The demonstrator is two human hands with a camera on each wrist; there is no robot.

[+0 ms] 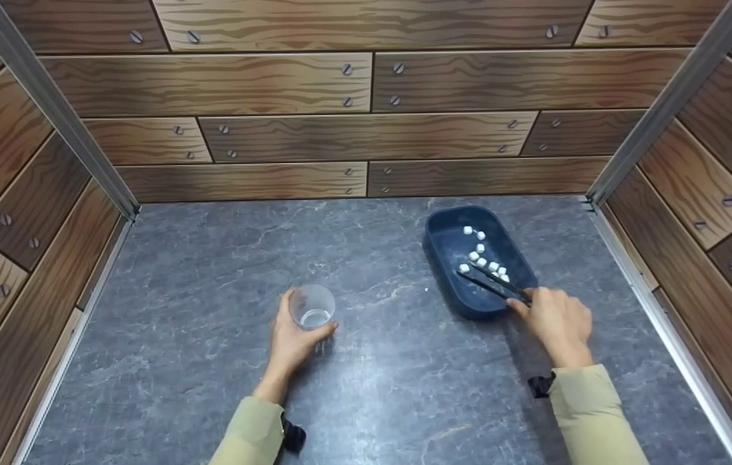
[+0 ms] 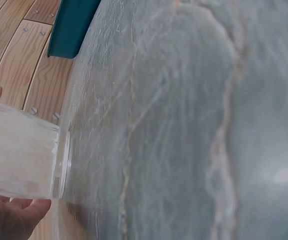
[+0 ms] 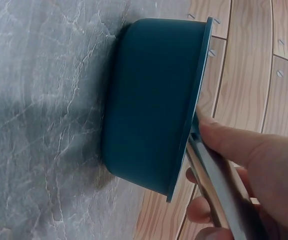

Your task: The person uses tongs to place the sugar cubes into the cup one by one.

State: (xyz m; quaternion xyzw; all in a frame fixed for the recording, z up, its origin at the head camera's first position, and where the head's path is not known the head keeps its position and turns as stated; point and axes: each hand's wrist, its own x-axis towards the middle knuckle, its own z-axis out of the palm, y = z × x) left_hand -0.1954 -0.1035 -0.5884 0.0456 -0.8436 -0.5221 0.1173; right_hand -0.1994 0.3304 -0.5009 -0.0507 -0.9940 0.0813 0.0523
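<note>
My left hand (image 1: 293, 339) holds a clear plastic cup (image 1: 312, 303), thumb on one side and fingers on the other. The cup is upright, its base right at the tabletop in the left wrist view. On the right, my right hand (image 1: 558, 323) grips a pair of slim tongs (image 3: 219, 175) at the near rim of a dark blue tub (image 1: 438, 258). The tongs reach down into the tub with their arms apart. One small white cube (image 1: 464, 268) sits right at their tips. Several more white cubes (image 1: 493, 266) lie on the tub's floor.
The grey marbled tabletop (image 1: 211, 271) runs under everything. Wood-patterned panels (image 1: 288, 135) enclose it at the back and both sides, with metal strips (image 1: 682, 361) along the side edges. Tiny light specks (image 1: 319, 265) show on the surface behind the cup.
</note>
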